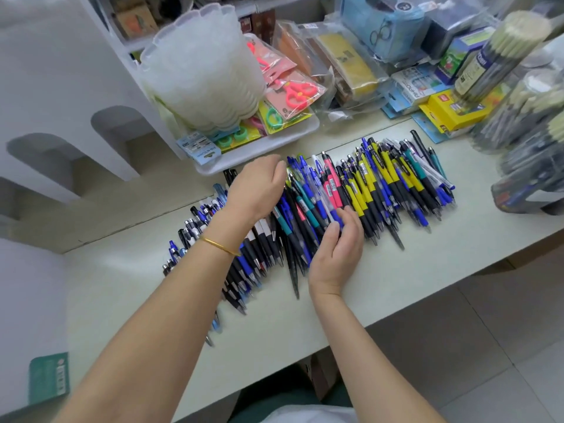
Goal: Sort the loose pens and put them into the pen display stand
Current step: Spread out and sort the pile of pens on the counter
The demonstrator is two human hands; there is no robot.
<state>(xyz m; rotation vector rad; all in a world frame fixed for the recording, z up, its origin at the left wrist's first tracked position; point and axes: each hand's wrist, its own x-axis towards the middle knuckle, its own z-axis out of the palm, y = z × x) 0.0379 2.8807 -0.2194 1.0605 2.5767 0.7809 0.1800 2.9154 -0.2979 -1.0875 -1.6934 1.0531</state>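
Loose pens (370,190) lie heaped in a row across the table (305,319), just before a tray (274,151). The left hand (256,187) rests on the heap, its fingers hidden. The right hand (335,254) is loosely cupped, fingertips touching the pens.

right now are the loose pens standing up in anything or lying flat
Lying flat. The pens are spread side by side in a loose row across the table, none of them upright in a holder.

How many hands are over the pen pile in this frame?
2. The left hand is over the middle of the pen pile, fingers hidden; the right hand is at its near edge.
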